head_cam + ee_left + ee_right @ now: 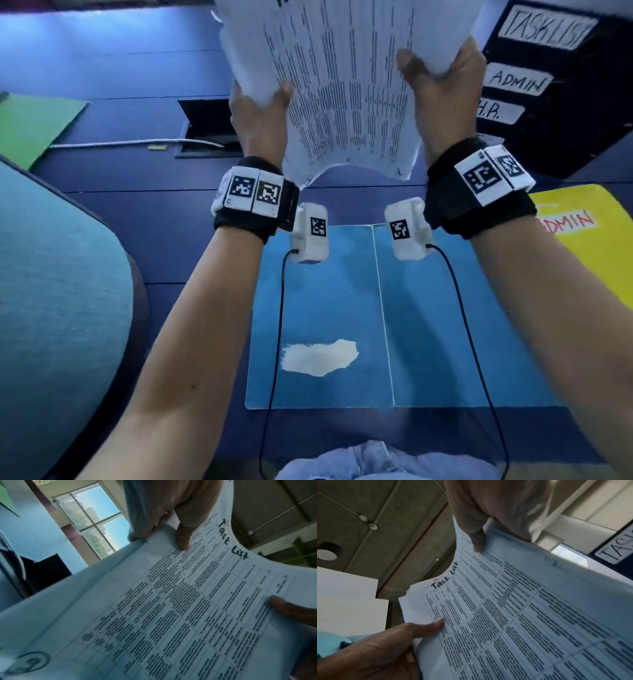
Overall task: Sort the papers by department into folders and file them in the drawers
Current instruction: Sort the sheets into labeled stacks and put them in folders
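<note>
While both thumbs press its face, papers (342, 85) pinched.

A dark blue desk (113, 61) of long boards fills the head view, with a black recessed cable hatch (209, 128) open in its top and a white cable (137, 142) running out of it. A teal upholstered chair back (58, 308) stands at the left edge. The left wrist view shows a tall paned window (93, 519) with blue sky and high-rise buildings outside (daylight comes in here), set in a pale wall. Overhead is a grey panelled ceiling (385, 520) with small round fittings
</note>
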Motion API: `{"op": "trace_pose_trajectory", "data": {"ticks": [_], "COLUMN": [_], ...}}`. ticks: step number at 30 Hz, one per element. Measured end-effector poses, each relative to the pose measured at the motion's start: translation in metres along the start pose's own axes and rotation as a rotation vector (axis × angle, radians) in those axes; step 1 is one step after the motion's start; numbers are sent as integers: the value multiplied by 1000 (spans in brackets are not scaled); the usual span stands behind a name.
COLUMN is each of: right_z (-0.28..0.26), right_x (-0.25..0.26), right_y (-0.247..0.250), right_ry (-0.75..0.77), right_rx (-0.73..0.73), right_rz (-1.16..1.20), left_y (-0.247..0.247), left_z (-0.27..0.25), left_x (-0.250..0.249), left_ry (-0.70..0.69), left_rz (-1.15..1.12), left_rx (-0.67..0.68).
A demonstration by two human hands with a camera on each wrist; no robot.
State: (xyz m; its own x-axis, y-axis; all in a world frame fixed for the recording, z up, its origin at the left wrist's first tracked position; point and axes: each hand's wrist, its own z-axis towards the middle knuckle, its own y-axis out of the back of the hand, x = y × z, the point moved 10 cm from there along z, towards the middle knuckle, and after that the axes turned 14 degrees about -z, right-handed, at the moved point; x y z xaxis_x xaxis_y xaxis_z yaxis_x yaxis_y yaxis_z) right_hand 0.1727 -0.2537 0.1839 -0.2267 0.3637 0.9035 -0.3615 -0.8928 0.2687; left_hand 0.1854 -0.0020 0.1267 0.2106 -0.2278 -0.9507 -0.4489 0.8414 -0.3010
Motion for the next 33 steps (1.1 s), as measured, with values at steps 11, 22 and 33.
{"op": "trace_pose_trajectory", "data": {"ticks": [11, 22, 33], "right_z": [-69, -80, -108], "right_x": [-11, -56, -73], "right_y": [54, 45, 82], "right_ry": [100, -97, -135], "right_rx": [-126, 11, -59], "right_rz": [30, 99, 93], "left_y": [11, 17, -1], "left_z": [-79, -104, -130], "left_x": [-14, 14, 21], "left_ry": [-20, 136, 120], "left_rz": [-126, -80, -75], "left_rx": [164, 327, 263]}}
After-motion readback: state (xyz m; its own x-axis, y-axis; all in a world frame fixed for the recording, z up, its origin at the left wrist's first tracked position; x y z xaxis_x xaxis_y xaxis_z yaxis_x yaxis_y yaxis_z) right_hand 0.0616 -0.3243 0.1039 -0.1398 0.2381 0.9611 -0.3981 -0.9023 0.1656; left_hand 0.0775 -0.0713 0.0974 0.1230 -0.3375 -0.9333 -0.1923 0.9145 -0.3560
